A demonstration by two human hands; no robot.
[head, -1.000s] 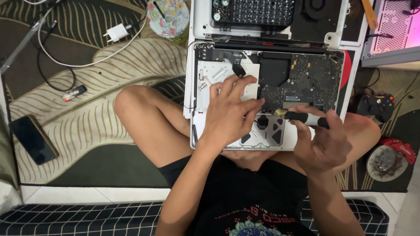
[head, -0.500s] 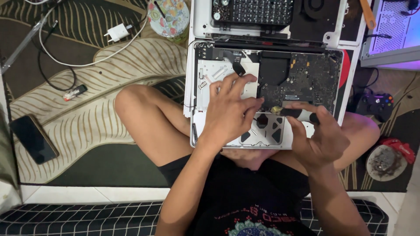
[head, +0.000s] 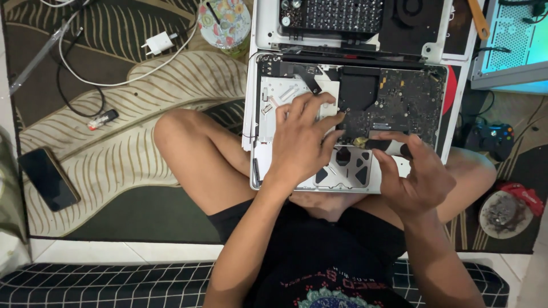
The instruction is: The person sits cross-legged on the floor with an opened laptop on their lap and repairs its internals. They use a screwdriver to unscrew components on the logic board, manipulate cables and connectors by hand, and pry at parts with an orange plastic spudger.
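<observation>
An opened silver laptop base (head: 260,122) lies across my crossed legs, its dark circuit board (head: 399,102) bared. My left hand (head: 302,142) rests flat on the laptop's inner metal frame, fingertips at the board's edge. My right hand (head: 414,177) holds a screwdriver (head: 385,145) with a black handle lying level, its tip pointing left at a small part near the board's lower edge.
A removed bottom cover (head: 434,34) with a black keyboard part (head: 331,14) lies beyond the laptop. A phone (head: 48,178), a lighter (head: 103,118), a white charger (head: 158,43) with cables and a round tin (head: 224,23) lie on the leaf-patterned rug. A game controller (head: 491,140) sits at right.
My right hand with the screwdriver has shifted slightly up and left toward the board. My left hand has stayed on the frame.
</observation>
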